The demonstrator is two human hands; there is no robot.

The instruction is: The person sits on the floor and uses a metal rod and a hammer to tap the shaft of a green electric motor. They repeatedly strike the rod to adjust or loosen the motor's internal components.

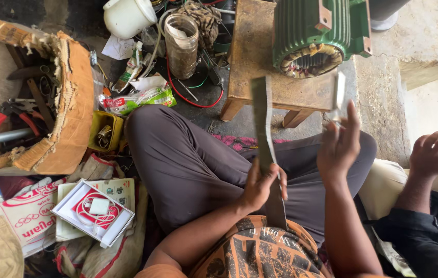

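I sit cross-legged in grey trousers. My left hand grips a long dark flat strip that stands upright in front of me. My right hand is raised and blurred, with a small pale sheet piece at its fingertips. Ahead, a green electric motor housing with exposed windings lies on a low wooden stool.
A torn cardboard box at left holds red-handled pliers and tools. A white bucket, a clear jar, red wire and wrappers lie beyond my knee. An open white box sits at lower left. Another person's hand is at right.
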